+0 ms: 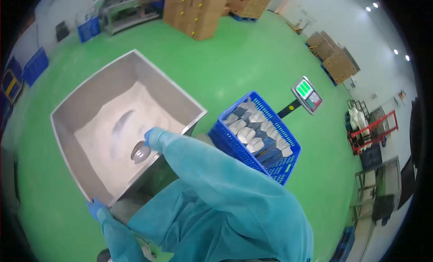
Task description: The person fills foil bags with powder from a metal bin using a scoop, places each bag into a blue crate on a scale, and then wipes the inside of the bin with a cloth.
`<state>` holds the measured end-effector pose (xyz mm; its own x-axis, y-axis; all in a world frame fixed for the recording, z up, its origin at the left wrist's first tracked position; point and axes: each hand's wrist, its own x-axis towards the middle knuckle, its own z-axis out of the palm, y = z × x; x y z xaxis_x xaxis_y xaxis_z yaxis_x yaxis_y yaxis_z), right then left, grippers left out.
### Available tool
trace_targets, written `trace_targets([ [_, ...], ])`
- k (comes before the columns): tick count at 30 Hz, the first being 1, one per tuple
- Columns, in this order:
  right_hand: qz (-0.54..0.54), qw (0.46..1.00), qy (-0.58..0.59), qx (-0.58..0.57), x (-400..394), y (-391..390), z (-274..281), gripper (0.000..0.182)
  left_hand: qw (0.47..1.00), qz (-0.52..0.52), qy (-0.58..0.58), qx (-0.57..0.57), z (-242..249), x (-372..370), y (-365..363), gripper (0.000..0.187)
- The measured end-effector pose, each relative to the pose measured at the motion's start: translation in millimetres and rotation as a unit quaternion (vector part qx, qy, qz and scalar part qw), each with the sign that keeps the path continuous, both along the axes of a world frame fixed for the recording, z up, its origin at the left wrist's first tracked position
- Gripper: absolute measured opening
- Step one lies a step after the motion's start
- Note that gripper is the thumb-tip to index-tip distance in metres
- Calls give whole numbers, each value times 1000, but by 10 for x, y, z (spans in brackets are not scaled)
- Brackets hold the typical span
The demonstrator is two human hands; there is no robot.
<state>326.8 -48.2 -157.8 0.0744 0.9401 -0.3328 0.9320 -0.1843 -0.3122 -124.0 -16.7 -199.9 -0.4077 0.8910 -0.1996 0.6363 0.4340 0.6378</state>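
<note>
A large square metal bin (94, 83) holds a bed of pale powder (97, 147). My right hand (148, 137), in a blue glove, is over the powder near the bin's right side, closed on a shiny metal scoop (140, 153). The scoop's handle is hidden by the hand. My left hand (94, 208), also gloved, grips the bin's near corner at the rim; its fingers show only in part. To the right of the bin, a blue plastic crate (284, 171) contains several upright bags (252, 131) with white tops.
A scale display (306, 91) with green digits stands on a post behind the crate. Cardboard boxes (196, 13) and a metal table (131, 13) are farther back on the green floor (252, 54). A red hand cart (372, 131) stands at the right.
</note>
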Motion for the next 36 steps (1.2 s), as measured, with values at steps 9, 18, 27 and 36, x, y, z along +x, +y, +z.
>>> trace_targets([
  [9, -262, 901, -267, 220, 1418, -522, 483, 47, 989, -6, 124, -79, -13, -102, 142, 49],
  [18, -396, 896, 42, 196, 2055, -212, -184, 48, 991, -12, 109, -81, -54, -201, 946, 45],
  [27, -417, 891, 95, 154, 2602, 867, -419, 43, 991, -35, 82, -97, -135, 88, 2101, 41],
  [36, -472, 841, 153, 215, 2364, 866, -421, 45, 999, 17, 25, 16, -422, 8, 2306, 45],
])
